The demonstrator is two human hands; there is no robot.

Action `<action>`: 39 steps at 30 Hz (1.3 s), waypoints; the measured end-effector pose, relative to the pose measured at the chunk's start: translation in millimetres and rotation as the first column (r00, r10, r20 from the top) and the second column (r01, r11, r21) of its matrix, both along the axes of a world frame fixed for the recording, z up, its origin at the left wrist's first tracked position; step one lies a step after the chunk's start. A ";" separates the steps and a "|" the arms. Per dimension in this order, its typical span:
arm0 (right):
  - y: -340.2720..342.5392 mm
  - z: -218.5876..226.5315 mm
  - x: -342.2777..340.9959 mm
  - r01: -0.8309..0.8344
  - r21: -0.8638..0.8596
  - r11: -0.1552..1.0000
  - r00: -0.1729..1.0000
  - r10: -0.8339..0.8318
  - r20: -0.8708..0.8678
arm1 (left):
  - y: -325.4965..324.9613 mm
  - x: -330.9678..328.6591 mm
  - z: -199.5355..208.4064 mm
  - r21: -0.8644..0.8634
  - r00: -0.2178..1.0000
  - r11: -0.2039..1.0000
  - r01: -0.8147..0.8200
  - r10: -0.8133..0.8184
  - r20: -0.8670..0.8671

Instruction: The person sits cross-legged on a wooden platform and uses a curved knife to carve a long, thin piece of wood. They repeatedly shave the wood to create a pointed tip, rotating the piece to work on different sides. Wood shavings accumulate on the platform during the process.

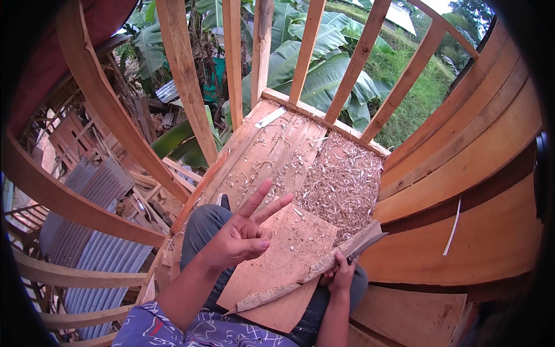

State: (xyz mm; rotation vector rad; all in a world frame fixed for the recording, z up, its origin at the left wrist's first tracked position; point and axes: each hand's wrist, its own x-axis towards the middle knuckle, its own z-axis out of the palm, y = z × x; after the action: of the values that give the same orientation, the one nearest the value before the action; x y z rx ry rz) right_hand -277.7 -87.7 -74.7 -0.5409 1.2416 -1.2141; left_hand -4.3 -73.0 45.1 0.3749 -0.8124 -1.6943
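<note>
One long, rough-surfaced stick [322, 265] is laid slantwise across the lap, its long axis running from close to the shirt at the lower left up to the right, toward the curved planks [457, 246] of the side wall. It is backed for much of its length by a flat wooden board [263, 267], over which its upper right end is projected. The stick's upper right part is met by the right hand [341, 276], clearly the nearer of the two. The fingers of that hand are curled around the handle of a knife [368, 245]; whether the stick is also gripped by them cannot be told. The dark blade is pointed up and to the right, roughly in line with the stick and just beside its upper end.

The left hand [245, 234] is raised well apart from the stick, on its upper left side. Two fingers are spread in a V, the others are folded in toward the thumb, and nothing is seen to be pinched between them.

Beyond the board, curled shavings [344, 179] are heaped on the right of the plank floor [245, 162] and scattered thinly on its left. The floor is bordered by upright wooden slats [185, 75], behind which broad green leaves [326, 72] are seen.
</note>
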 end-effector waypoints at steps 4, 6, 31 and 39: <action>-0.2 2.4 1.6 0.008 -0.006 1.000 1.000 -0.008 0.003 | 2.3 1.0 -4.6 0.010 1.000 1.000 0.021 -0.021 0.004; 0.0 1.3 0.1 -0.004 -0.006 1.000 1.000 0.004 0.005 | 2.5 1.6 -8.4 0.007 0.999 0.999 0.040 -0.040 0.018; -2.3 1.9 1.4 -0.006 -0.005 1.000 1.000 0.006 0.003 | 3.8 -6.5 -24.2 0.058 0.975 0.990 0.128 -0.136 0.174; -1.3 -6.5 -2.7 -0.007 0.002 1.000 1.000 0.007 0.017 | -0.7 -11.1 -29.8 0.101 0.980 0.994 0.031 -0.051 0.192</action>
State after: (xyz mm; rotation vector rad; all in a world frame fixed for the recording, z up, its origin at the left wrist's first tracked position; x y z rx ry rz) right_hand -280.4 -89.0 -81.2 -0.5314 1.2256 -1.2092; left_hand -15.5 -73.7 15.3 0.6021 -0.8856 -1.7593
